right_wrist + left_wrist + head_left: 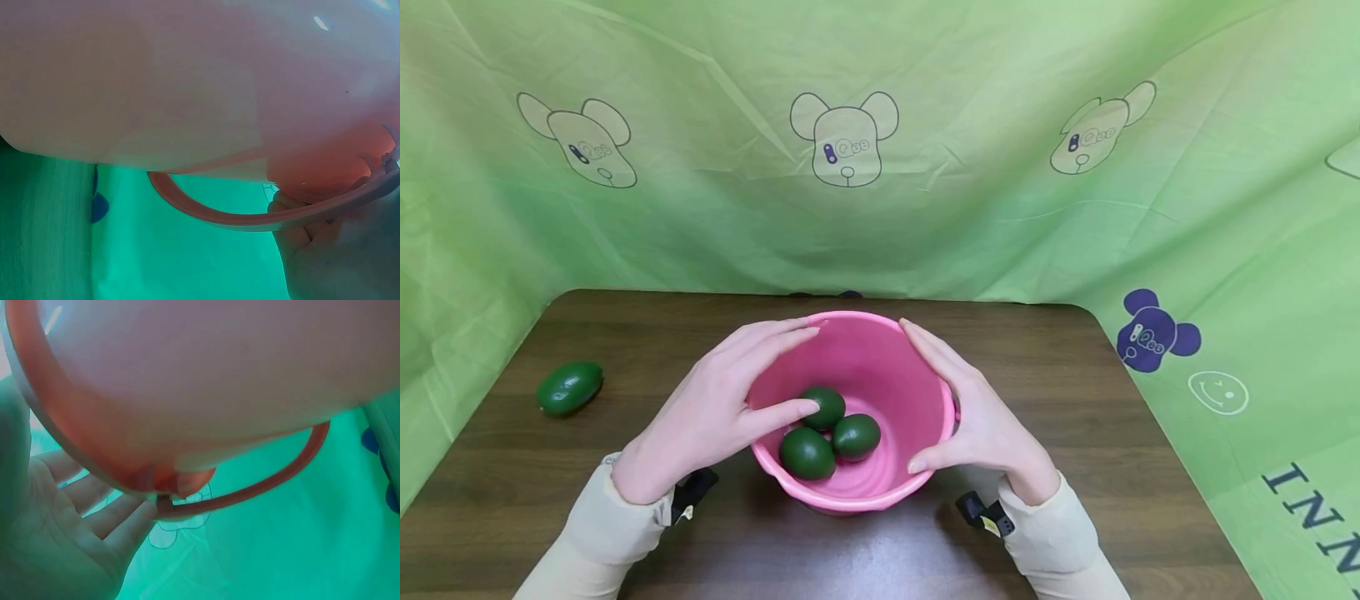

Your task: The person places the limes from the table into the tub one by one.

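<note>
A pink bucket [842, 504] stands in the middle with its mouth towards me. Inside it lie three dark green avocado-like fruits, a back one [826, 404], a right one [857, 437] and a front one [807, 454]. My left hand [722, 396] spreads across the left rim, its fingers long and its thumb over the fruits. On the right side, my right hand [973, 408] spans the rim with fingertips at the back and thumb at the front. In the wrist views, the bucket's curved handle [250, 491] hangs outside along the wall, near the fingers.
Another dark green fruit [570, 388] lies alone on the left part of the brown wooden table [1060, 350]. A green cloth [962, 233] printed with cartoon mouse heads hangs behind the table and along its sides. Each wrist wears a small black camera [985, 512].
</note>
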